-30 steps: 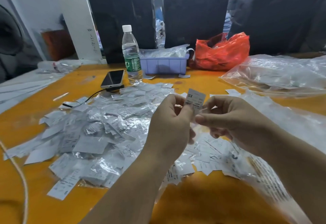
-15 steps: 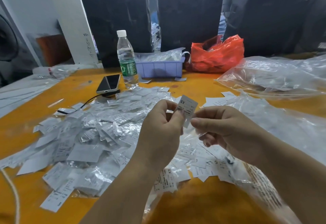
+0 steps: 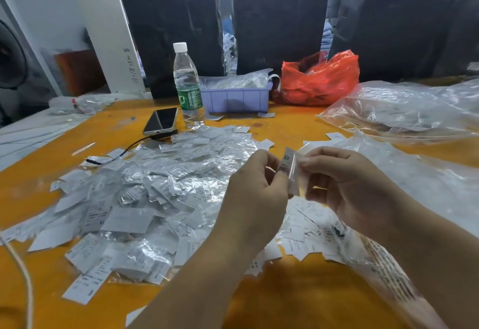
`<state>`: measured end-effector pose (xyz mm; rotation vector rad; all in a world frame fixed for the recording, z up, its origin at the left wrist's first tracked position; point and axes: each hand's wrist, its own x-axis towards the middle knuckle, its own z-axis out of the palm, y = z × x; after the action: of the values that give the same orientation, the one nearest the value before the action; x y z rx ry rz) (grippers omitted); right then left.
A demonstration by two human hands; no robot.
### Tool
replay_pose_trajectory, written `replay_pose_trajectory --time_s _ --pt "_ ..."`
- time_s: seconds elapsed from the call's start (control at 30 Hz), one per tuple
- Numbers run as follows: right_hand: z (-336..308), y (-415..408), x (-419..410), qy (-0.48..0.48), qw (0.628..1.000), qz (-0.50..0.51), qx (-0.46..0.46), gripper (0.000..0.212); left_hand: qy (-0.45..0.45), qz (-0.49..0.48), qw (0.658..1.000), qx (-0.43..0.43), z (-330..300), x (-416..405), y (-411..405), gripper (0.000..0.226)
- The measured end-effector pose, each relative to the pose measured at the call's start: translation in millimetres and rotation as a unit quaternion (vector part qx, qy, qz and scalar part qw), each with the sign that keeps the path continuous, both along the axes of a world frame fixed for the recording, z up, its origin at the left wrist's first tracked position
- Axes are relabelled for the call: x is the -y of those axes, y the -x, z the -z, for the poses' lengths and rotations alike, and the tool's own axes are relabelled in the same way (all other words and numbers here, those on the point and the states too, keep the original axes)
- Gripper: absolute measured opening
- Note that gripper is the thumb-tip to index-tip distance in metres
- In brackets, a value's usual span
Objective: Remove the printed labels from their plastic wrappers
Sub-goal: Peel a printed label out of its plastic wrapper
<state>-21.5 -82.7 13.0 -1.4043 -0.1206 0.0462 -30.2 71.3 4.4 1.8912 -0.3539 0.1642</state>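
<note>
Above the orange table point(image 3: 298, 300) I hold one small printed label point(image 3: 287, 159), marked XS, that sticks out of its clear plastic wrapper point(image 3: 296, 176). My left hand point(image 3: 256, 194) pinches the label between thumb and fingers. My right hand point(image 3: 344, 188) pinches the wrapper's right side. A wide pile of wrapped labels point(image 3: 145, 199) covers the table to the left. Loose bare labels point(image 3: 308, 233) lie below my hands.
At the back stand a water bottle point(image 3: 187, 82), a phone point(image 3: 161, 121) on a cable, a lilac tray point(image 3: 236, 97) and a red plastic bag point(image 3: 318, 80). Large clear bags point(image 3: 404, 111) spread over the right side. A white cord point(image 3: 24, 274) runs along the left edge.
My hands have dropped slightly toward the table and come closer together. The label has turned edge-on, and the clear wrapper now shows between my fingers.
</note>
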Motion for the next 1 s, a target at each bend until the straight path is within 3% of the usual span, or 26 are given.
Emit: replay_pose_trajectory --time_s 0.23,0.43,0.57,0.63,0.73,1.0 --pt "-0.1 -2.4 6.2 -0.052 0.998 0.032 0.016 0.023 -0.016 -0.02 1.0 -0.003 -5.7 -9.8 -1.1 0.02" --pt "1.2 -1.9 1.4 0.015 1.0 -0.001 0.009 0.007 -0.056 -0.019 0.998 0.018 -11.9 -14.8 -5.5 0.015" --pt "1.5 -0.9 -0.3 0.028 1.0 0.003 0.003 0.029 -0.104 -0.007 0.994 0.04 -21.2 -18.5 -20.1 0.007" --pt "1.1 -0.6 0.1 0.027 1.0 0.01 0.008 0.026 -0.155 0.009 0.986 0.06 -26.7 -25.1 -26.0 0.012" --pt "0.8 -0.8 1.7 0.047 0.999 0.011 0.012 0.019 -0.149 0.01 0.988 0.044 -28.8 -39.5 -27.8 0.019" --pt "6.3 -0.8 -0.3 0.078 0.996 -0.047 0.013 0.019 -0.242 -0.019 0.969 0.051 -45.2 -54.3 -30.5 0.014"
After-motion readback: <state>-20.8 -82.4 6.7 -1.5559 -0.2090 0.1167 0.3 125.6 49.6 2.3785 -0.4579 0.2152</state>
